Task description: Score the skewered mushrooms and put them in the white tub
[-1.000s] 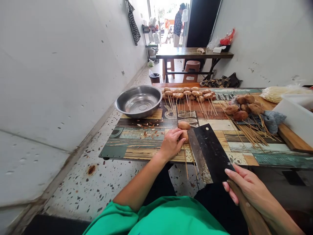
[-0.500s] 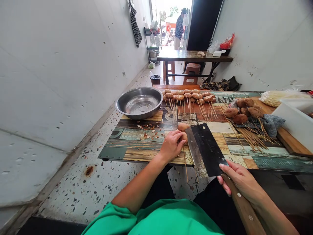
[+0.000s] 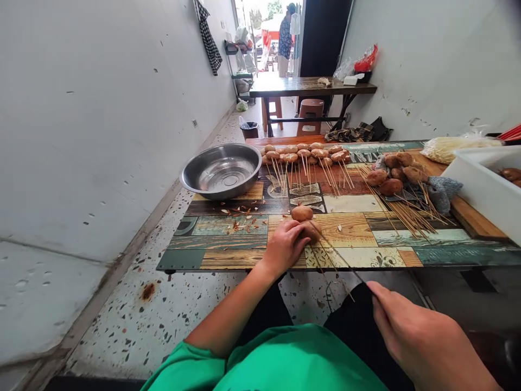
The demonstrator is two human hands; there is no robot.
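Rotated since the earlier frame, the cleaver (image 3: 340, 254) no longer shows its broad face but appears edge-on, as a thin dark line whose far end meets the near mushroom (image 3: 313, 232). Right hand (image 3: 415, 326): fingers closed around the cleaver's handle, which the hand largely hides. Left hand (image 3: 287, 247): thumb and fingers clamped on the near mushroom's left side. This mushroom lies on the patchwork table (image 3: 236, 259), close to the front edge; a second mushroom (image 3: 302, 213) lies just beyond it. Thin skewers (image 3: 319, 264) extend from beneath the near mushroom past that edge. Behind, a row of skewered mushrooms (image 3: 303, 149) adjoins the metal basin (image 3: 228, 168); reddish-brown trimmings (image 3: 240, 224) lie scattered before the basin. Right: heaped mushrooms (image 3: 391, 187) with skewers, beside a grey cloth (image 3: 445, 190).
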